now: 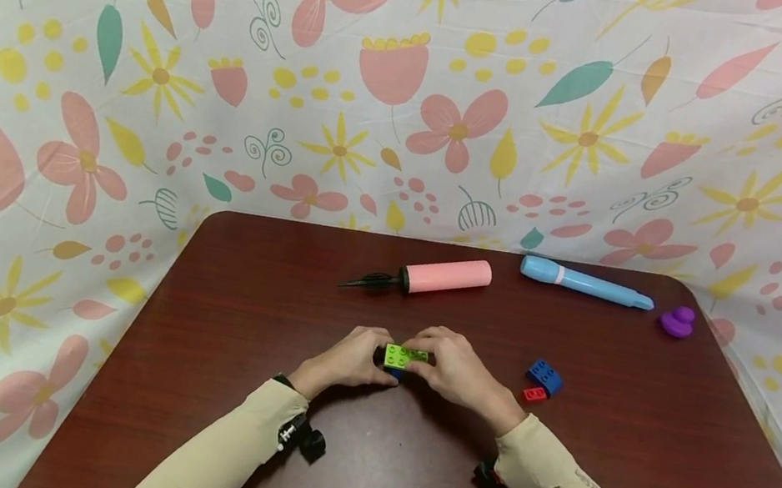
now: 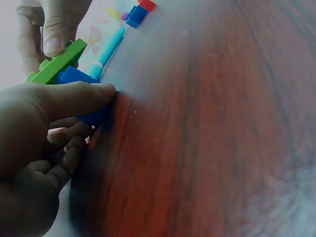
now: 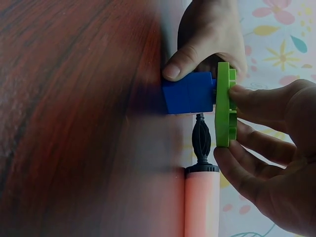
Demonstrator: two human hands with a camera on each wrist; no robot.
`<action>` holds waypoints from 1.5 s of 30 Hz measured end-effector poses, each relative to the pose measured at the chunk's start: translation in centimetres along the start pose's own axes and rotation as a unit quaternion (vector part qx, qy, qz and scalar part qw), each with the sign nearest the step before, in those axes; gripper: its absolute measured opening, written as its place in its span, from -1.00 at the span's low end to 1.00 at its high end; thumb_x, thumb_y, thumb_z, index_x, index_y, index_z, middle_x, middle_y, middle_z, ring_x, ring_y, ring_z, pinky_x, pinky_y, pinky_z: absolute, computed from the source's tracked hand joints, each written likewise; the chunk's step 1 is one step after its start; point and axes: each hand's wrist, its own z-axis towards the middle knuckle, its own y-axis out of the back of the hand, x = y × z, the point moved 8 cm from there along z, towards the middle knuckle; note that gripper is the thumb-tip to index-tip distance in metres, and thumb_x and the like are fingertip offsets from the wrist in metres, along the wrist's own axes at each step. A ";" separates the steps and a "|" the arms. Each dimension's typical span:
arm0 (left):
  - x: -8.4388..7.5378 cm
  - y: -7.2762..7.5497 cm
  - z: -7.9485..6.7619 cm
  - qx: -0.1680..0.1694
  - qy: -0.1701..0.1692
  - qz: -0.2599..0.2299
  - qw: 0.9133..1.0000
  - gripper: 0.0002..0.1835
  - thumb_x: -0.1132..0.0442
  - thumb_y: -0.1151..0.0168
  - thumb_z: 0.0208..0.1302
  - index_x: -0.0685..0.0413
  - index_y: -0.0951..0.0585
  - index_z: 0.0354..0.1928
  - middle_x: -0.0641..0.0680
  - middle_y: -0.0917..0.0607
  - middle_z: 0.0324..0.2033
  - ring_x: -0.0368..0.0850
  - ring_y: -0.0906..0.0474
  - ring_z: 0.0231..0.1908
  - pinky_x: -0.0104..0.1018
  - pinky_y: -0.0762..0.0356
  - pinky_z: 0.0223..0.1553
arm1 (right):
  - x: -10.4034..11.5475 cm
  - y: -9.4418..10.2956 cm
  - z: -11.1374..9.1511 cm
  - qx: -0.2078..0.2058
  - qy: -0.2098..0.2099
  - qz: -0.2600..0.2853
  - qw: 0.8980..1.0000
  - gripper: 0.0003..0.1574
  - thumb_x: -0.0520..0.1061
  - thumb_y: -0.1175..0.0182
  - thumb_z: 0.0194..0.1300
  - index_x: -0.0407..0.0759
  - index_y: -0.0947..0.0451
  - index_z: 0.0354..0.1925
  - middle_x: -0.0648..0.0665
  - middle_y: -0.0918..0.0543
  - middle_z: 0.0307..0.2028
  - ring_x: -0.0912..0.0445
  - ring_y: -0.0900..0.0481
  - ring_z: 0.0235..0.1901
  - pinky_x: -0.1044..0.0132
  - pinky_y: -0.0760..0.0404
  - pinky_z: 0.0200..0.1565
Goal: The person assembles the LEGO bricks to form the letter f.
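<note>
A lime green toy building brick (image 1: pixel 395 355), thin and studded, lies across the top of blue building bricks (image 3: pixel 190 93) near the middle of the table. In the right wrist view a seam crosses the blue part, and a narrow gap shows under the green brick. My left hand (image 1: pixel 353 358) grips the blue bricks low, thumb on the near side. With thumb and fingers, my right hand (image 1: pixel 456 369) pinches the green brick, which overhangs the blue to the right. Whether the studs are fully joined, I cannot tell.
Right of my hands lie a blue brick (image 1: pixel 544 376) and a small red brick (image 1: pixel 534 394). Farther back are a pink hand pump (image 1: pixel 448 276) with a black nozzle, a light blue tube-shaped object (image 1: pixel 586 283) and a purple rounded object (image 1: pixel 678 321). A patterned cloth (image 1: pixel 406 145) hangs behind the table (image 1: pixel 241 281).
</note>
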 end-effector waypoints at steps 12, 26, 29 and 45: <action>-0.1 0.0 0.0 0.002 -0.006 0.003 1.000 -0.61 0.04 -0.55 -0.01 0.02 -0.70 -0.14 -0.10 -0.68 -0.23 -0.29 -0.57 -0.24 -0.48 -0.51 -0.19 | 0.1 -0.4 0.1 0.005 -0.002 -0.009 1.000 -0.71 -0.12 -0.39 0.18 -0.15 -0.72 -0.10 -0.08 -0.67 -0.15 0.07 -0.61 -0.13 0.15 -0.61 -0.13; -0.2 0.2 0.1 -0.003 -0.008 0.007 1.000 -0.65 0.05 -0.55 -0.02 -0.01 -0.70 -0.19 -0.12 -0.68 -0.27 -0.27 -0.58 -0.24 -0.46 -0.51 -0.19 | 0.6 -0.3 0.6 0.026 0.000 -0.030 0.999 -0.74 -0.12 -0.40 0.17 -0.16 -0.74 -0.15 -0.05 -0.66 -0.20 0.06 -0.59 -0.17 0.12 -0.58 -0.15; -0.3 0.2 0.1 -0.004 -0.009 0.005 1.000 -0.66 0.05 -0.56 -0.03 -0.02 -0.70 -0.22 -0.12 -0.68 -0.30 -0.29 -0.56 -0.28 -0.48 -0.50 -0.23 | 0.6 -0.4 0.8 0.039 -0.005 -0.028 0.999 -0.76 -0.11 -0.40 0.17 -0.15 -0.74 -0.17 -0.04 -0.66 -0.22 0.05 -0.60 -0.20 0.11 -0.57 -0.15; -0.2 0.1 0.1 0.001 0.000 0.006 1.000 -0.63 0.05 -0.56 -0.03 0.00 -0.70 -0.18 -0.10 -0.68 -0.25 -0.28 -0.56 -0.25 -0.49 -0.49 -0.22 | 1.0 -0.6 1.2 0.069 -0.011 -0.053 0.996 -0.83 -0.13 -0.38 0.18 -0.13 -0.73 -0.22 -0.03 -0.63 -0.25 0.06 -0.54 -0.21 0.17 -0.56 -0.19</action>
